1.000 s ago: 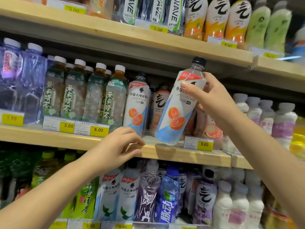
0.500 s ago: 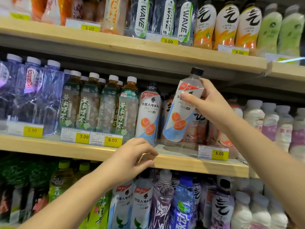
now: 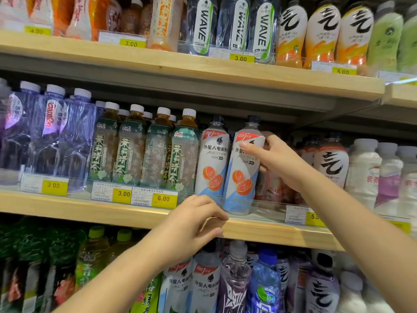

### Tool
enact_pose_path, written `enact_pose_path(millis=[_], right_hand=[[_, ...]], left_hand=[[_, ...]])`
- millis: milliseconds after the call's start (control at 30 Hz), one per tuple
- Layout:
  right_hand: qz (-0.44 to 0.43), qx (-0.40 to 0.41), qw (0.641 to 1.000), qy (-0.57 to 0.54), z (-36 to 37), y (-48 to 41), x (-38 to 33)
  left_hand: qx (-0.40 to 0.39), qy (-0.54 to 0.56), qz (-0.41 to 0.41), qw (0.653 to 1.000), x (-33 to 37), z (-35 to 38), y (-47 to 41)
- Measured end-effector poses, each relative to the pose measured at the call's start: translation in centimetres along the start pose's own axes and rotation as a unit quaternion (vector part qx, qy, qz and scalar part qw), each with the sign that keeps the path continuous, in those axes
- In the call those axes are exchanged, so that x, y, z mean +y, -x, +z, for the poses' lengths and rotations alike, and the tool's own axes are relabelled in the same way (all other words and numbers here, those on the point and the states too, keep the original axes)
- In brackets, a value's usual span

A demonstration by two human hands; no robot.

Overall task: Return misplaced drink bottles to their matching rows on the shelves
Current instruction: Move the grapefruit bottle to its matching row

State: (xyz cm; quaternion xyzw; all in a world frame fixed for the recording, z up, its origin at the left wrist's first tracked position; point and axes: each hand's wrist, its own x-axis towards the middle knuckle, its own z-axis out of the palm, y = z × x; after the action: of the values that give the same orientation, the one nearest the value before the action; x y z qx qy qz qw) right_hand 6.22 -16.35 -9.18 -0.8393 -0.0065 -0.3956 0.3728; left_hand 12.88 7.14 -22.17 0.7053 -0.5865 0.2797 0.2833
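- My right hand point(image 3: 277, 159) has its fingers wrapped round the upper label of the grapefruit bottle point(image 3: 242, 177). The bottle stands on the middle shelf point(image 3: 90, 213), just beside its matching bottle point(image 3: 213, 163).
- I judge it full and fairly heavy, stiff plastic with a slick sleeve. It is best held at the shoulder or waist, not by the cap.
- My left hand point(image 3: 194, 224) pinches the shelf's front edge.
- Count: two grapefruit bottles in front, four green tea bottles point(image 3: 155, 150) in the front row, three WAVE bottles point(image 3: 234, 23) above.
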Motion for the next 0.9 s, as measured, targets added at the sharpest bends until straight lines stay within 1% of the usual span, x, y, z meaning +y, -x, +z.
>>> enact_pose_path(millis=[200, 333, 600, 900], right_hand=[[-0.013, -0.012, 1.000, -0.003, 1.0, -0.8, 0.4], [-0.024, 0.006, 1.000, 0.001, 1.4, -0.9, 1.0], [-0.055, 0.047, 0.996, 0.046, 2.0, -1.0, 2.2], [-0.068, 0.027, 0.994, 0.081, 1.6, -1.1, 2.5]], left_hand=[[-0.002, -0.002, 0.003, 1.000, 0.0, 0.0, 0.0], [-0.002, -0.004, 0.004, 1.000, 0.0, 0.1, 0.0], [0.003, -0.010, 0.003, 1.000, -0.3, 0.3, 0.0], [0.009, -0.006, 0.003, 1.000, 0.0, 0.2, 0.0]])
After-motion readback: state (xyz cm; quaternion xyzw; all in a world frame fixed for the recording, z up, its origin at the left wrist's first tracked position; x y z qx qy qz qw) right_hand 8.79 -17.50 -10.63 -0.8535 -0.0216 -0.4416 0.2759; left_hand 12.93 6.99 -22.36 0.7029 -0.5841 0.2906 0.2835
